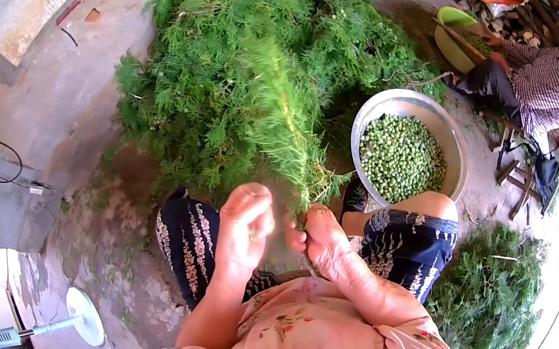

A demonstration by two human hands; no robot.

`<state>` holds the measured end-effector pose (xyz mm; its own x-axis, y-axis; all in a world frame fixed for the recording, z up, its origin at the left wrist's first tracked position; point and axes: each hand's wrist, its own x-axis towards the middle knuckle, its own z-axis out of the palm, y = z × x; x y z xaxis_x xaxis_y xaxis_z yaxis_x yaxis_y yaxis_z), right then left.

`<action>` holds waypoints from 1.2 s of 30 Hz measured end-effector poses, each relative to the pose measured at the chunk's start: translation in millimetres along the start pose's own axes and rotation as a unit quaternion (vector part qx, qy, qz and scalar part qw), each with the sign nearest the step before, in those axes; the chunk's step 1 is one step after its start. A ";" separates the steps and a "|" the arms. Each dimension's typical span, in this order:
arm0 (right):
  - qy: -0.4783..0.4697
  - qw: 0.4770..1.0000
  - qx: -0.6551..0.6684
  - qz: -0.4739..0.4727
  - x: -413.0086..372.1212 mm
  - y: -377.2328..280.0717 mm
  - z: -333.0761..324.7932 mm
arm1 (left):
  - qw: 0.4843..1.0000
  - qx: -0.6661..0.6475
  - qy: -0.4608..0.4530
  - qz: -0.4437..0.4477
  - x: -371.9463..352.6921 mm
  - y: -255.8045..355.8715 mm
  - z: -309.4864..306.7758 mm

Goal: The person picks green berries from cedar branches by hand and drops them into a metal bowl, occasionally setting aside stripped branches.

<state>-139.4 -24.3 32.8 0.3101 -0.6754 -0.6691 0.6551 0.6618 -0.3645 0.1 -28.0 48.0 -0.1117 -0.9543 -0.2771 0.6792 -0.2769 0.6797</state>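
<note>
A leafy green branch [282, 116] points up and away from my right hand [320, 234], whose fingers are wrapped round its lower end. Just left of it is my left hand [247, 219], raised with its fingers curled in; what they hold, if anything, is too small to make out. The top of the branch is blurred. Behind it lies a large heap of feathery green branches [200, 72]. A metal basin [458, 156] of small round green fruits [402, 157] stands beyond my right knee.
A co-worker [543, 82] sits at the upper right beside a green basin [455, 52]. Near them is a small wooden stool [518, 186]. Another green pile [487, 305] lies at the right. A white fan [85, 317] stands at the lower left.
</note>
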 end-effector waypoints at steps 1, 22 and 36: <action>0.029 1.000 -0.006 0.005 -0.3 -0.7 3.1 | 0.997 0.075 -0.019 0.000 -2.6 -4.9 4.4; -0.018 0.997 -0.059 0.053 10.9 7.1 -3.1 | 0.995 0.079 -0.032 -0.057 16.2 -17.0 -24.5; 0.116 0.990 -0.063 -0.052 25.4 8.1 -19.7 | 0.981 -0.176 0.045 -0.071 13.4 -9.4 -31.3</action>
<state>-139.8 -29.7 0.1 0.0695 -0.6586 -0.7493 0.5793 0.6381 -0.5072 14.9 -34.7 16.7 -0.1692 -0.8913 -0.4207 0.8717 -0.3345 0.3581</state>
